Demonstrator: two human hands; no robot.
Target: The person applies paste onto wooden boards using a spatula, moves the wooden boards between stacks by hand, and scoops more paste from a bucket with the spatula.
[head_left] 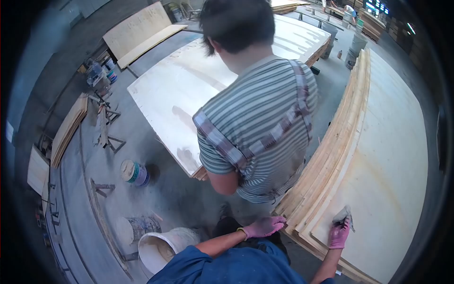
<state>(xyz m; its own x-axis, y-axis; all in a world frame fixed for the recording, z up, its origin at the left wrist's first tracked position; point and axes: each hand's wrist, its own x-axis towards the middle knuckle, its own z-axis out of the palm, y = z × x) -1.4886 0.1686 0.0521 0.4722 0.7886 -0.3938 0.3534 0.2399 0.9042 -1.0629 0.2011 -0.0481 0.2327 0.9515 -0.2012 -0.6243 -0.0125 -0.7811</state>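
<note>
My left hand, in a pink glove with dark smudges, reaches to the near left corner of a plywood stack. Its fingers are stretched out, with the tips at the boards' edge; whether they press on it I cannot tell. Over the pale top sheet, my right hand, also in a pink glove, is closed around a grey scraper-like tool. The tool's exact shape is hard to make out at this size.
Directly ahead, a person in a striped shirt stands with their back to me, beside another stack topped with a white sheet. A white bucket and smeared pails stand at left. Boards lean on supports farther left.
</note>
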